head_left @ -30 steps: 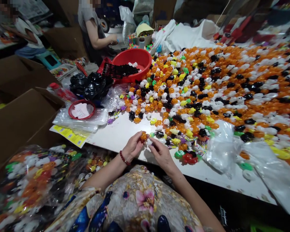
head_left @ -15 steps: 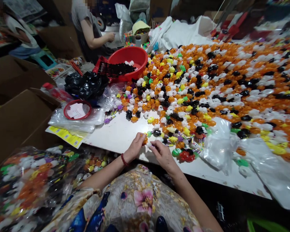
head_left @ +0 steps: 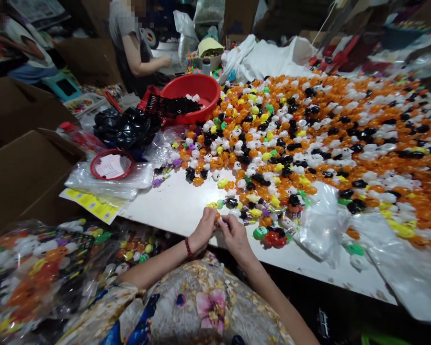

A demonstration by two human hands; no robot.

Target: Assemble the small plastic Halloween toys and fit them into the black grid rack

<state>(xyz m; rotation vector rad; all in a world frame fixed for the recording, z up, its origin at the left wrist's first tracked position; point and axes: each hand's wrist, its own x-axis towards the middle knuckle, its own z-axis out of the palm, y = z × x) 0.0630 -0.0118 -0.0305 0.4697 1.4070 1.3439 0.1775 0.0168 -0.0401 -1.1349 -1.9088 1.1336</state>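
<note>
Close to the table's front edge, my left hand pinches a small orange plastic toy, mostly hidden by the fingers. My right hand meets it there, thumb and fingers closed on the toy's near end. Just beyond the fingertips lie a yellow toy and a black toy. Right of my hands is a small group of toys, with a green one and red ones. A large spread of orange, white, black and yellow toys covers much of the white table.
A red basin holds black pieces and a few white ones. Left are a red basket with paper slips, black plastic and a cardboard box. Clear bags lie right. A person works beyond the basin.
My hands have drawn closer together and lower on the toy, and the white piece seen between my right fingertips is now hidden. The view has shifted slightly.
</note>
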